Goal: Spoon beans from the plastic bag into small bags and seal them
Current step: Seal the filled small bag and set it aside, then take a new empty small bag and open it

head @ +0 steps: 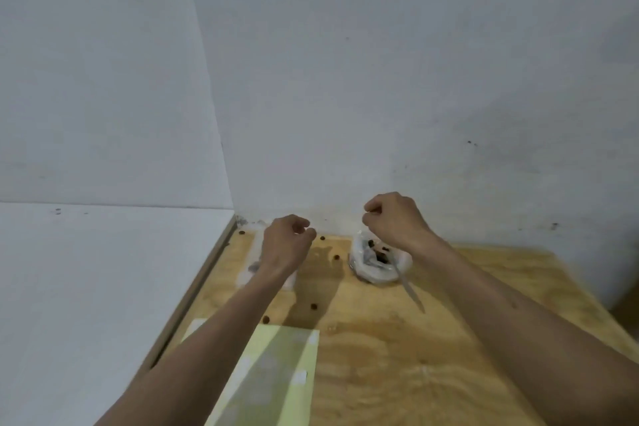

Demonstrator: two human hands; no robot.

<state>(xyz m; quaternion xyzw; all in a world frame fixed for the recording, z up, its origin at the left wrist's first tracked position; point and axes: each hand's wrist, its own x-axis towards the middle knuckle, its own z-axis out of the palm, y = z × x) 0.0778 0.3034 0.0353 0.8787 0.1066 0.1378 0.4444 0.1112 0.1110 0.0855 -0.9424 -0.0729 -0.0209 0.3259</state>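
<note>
Both hands hovering: left hand (285, 245) and right hand (394, 221) curled, grip unclear. Bean bag (377, 261) sitting under the right, spoon (409, 290) inside. I'm judging it limp, slippery; pinching the rim.

Your one head camera looks forward and slightly down from above your arms, facing the corner where two pale walls (380, 79) meet. The wooden surface (397, 339) fills only the lower frame, close beneath you.
</note>
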